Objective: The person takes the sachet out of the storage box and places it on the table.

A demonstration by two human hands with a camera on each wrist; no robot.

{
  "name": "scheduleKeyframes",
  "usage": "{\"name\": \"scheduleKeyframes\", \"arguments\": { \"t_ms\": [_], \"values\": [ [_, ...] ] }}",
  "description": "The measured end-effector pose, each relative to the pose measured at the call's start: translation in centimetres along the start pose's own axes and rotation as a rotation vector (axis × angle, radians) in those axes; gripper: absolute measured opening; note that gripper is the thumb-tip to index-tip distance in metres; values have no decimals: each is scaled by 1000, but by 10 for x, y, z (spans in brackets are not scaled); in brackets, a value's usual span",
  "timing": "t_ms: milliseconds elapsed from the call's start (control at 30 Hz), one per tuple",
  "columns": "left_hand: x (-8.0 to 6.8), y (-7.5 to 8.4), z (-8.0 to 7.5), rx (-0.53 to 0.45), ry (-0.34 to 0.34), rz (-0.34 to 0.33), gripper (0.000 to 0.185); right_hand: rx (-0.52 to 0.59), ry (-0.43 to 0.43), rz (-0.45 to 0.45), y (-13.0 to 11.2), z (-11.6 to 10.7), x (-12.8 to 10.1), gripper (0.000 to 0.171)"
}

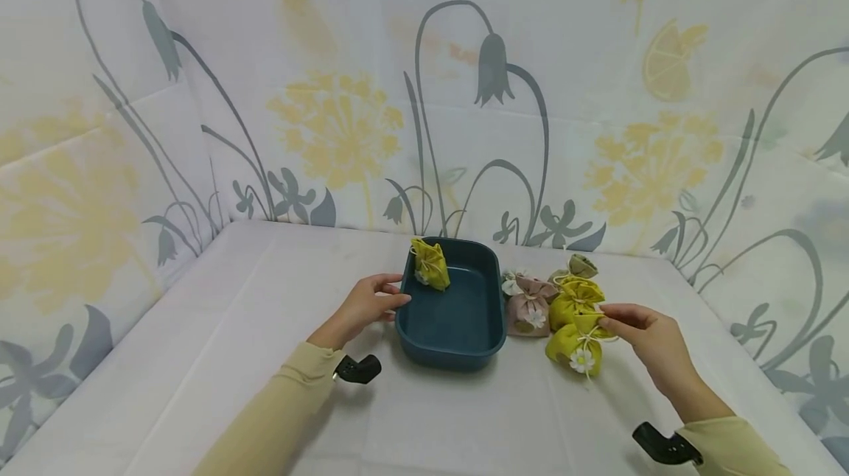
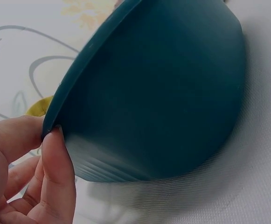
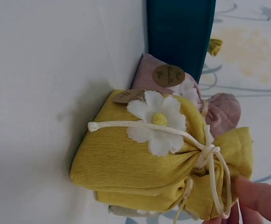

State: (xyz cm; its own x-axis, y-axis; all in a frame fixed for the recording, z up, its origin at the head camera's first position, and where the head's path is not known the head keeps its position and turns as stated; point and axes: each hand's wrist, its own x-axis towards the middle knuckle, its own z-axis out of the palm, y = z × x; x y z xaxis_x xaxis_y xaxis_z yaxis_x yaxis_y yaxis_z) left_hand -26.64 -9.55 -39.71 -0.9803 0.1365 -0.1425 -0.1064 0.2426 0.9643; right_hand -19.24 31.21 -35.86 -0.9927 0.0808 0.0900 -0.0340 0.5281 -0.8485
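Note:
My left hand (image 1: 365,305) is at the left side of a blue rectangular basin (image 1: 458,321). In the left wrist view its thumb and a finger pinch the basin's rim (image 2: 72,77). One yellow drawstring sachet (image 1: 434,268) leans inside the basin's far left corner. On the right, my right hand (image 1: 653,343) pinches the gathered top of the nearest yellow sachet (image 3: 121,161), which bears a white cloth flower (image 3: 158,122) and a cream cord bow. Part of the right fingers is cut off by the right wrist view's edge.
Behind the held sachet lies another yellow sachet (image 1: 578,292). A pink sachet (image 1: 528,314) sits against the basin's right side, and a grey-green one (image 1: 582,265) is farthest back. White cloth (image 1: 278,262) covers the table; a flower-printed cloth (image 1: 351,130) hangs behind it.

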Motion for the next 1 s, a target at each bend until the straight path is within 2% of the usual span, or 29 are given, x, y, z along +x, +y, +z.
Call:
{"name": "scheduleKeyframes", "arguments": {
  "t_ms": [167,333,667,1000],
  "values": [
    [-1,0,0,-1,-6,8,52,-7,18,-3,-4,-2,-1,46],
    [-1,0,0,-7,-6,7,52,-8,39,-26,-10,-2,-3,51],
    [-2,0,0,-14,-6,3,52,106,11,-75,-23,6,-4,43],
    [-1,-2,1,-2,0,9,52,111,-16,-63,-33,18,-3,48]
  ]
}}
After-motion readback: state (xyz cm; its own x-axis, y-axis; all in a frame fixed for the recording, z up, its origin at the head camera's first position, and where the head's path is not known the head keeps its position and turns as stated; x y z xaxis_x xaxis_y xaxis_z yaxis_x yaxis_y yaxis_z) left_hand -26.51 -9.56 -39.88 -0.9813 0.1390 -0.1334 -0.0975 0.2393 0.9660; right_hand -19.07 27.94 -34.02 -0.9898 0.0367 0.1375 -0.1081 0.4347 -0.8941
